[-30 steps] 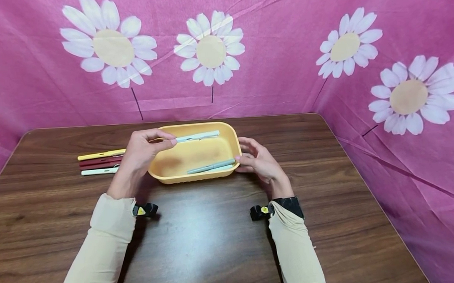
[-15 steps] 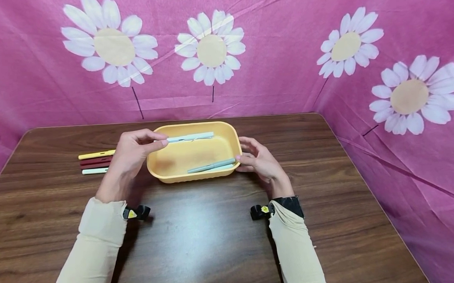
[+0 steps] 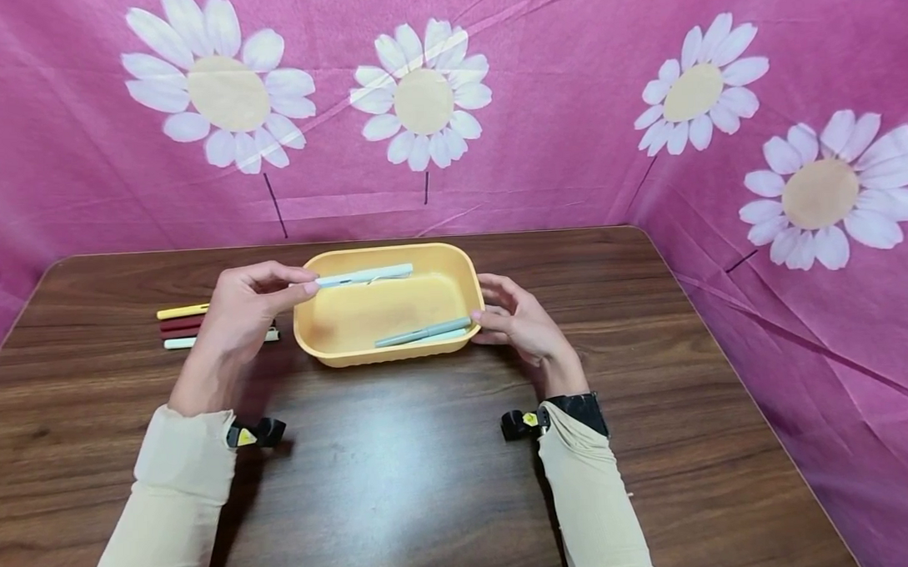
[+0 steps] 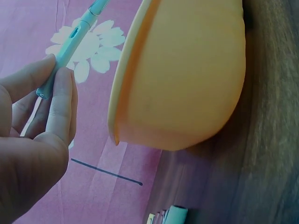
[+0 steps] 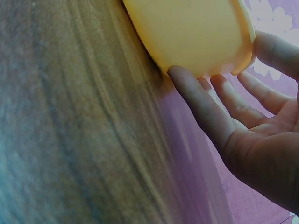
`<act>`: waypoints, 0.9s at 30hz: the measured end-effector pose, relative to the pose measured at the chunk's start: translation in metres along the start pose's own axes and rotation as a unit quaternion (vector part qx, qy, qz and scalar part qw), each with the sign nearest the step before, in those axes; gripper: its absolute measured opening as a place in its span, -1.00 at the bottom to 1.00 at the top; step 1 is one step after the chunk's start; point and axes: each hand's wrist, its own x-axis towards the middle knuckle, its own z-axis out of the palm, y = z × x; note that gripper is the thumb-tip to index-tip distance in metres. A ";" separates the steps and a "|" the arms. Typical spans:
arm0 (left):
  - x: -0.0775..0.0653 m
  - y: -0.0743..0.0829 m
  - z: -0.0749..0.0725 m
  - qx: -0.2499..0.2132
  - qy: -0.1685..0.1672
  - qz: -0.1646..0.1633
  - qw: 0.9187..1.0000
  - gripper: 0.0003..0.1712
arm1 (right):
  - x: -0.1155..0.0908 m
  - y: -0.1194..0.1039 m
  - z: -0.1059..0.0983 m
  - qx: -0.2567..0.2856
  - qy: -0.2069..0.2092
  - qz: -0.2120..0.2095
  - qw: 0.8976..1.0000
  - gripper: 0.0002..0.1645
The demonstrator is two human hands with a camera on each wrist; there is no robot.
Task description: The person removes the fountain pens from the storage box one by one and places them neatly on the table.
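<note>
A pale blue pen is pinched at one end by the thumb and fingertips of my left hand, and it extends over the left half of a yellow tray. The left wrist view shows the pen above the rim of the tray. At the tray's right end my right hand holds on, thumb at the rim and fingers against the outer wall, as the right wrist view of the hand confirms. A grey-green pen lies inside along the near wall, partly covering a pale pen.
Left of the tray, partly behind my left hand, lie a yellow pen, dark red pen and pale mint pen side by side. The wooden table meets a pink flowered cloth at the back and right.
My left hand has drawn leftward with the pale blue pen, away from the tray's middle. The right hand and the tray have stayed nearly still.
</note>
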 end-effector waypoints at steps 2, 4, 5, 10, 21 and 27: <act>-0.001 0.000 -0.002 -0.002 0.002 -0.001 1.000 -0.89 | 0.000 0.000 0.000 0.001 0.001 -0.001 1.000 -0.23; -0.003 0.000 -0.004 -0.006 0.004 -0.002 1.000 -0.89 | 0.000 0.000 0.000 0.001 0.002 -0.002 1.000 -0.23; -0.004 0.000 -0.005 -0.008 0.005 -0.002 1.000 -0.89 | 0.000 0.000 0.000 0.000 0.001 -0.002 1.000 -0.23; -0.008 0.001 -0.012 -0.023 0.005 -0.005 1.000 -0.89 | 0.001 0.000 0.000 -0.002 0.002 -0.003 1.000 -0.23; -0.014 -0.001 -0.025 -0.024 0.011 0.001 1.000 -0.88 | 0.001 0.001 -0.001 0.000 0.001 -0.004 1.000 -0.22; -0.020 0.000 -0.034 -0.072 0.008 0.015 0.997 -0.83 | 0.001 0.001 0.000 -0.001 0.002 -0.004 1.000 -0.23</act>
